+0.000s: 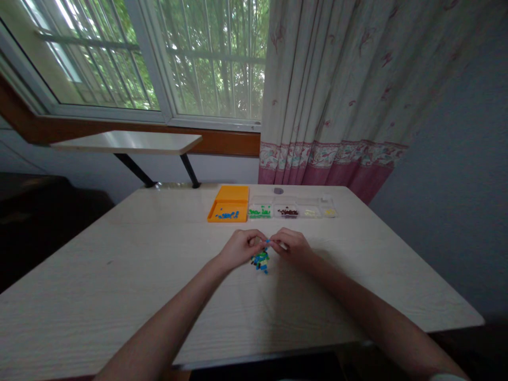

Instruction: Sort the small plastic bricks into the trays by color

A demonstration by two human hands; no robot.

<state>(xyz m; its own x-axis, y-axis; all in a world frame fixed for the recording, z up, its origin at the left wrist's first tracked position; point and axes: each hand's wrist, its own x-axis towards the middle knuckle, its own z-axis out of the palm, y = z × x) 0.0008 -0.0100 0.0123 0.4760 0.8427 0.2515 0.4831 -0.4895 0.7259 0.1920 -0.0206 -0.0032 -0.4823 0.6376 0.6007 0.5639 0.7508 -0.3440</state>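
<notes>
Over the middle of the table, my left hand [243,247] and my right hand [292,245] meet at the fingertips. Both are closed in a pinch on a small blue piece [268,241] between them. Just below the fingers is a cluster of small blue, green, pale yellow and dark pieces [260,260]. Whether this cluster hangs from the pinched piece or lies on the table, I cannot tell. The pieces look like tiny building bricks, too small to make out exactly.
Behind my hands stands an open orange box [210,214] with blue pieces. Beside it, clear boxes hold green pieces [260,212], dark brown pieces [288,211] and pale yellow pieces [310,213]. A raised white shelf [135,142] is at the table's [119,296] back left.
</notes>
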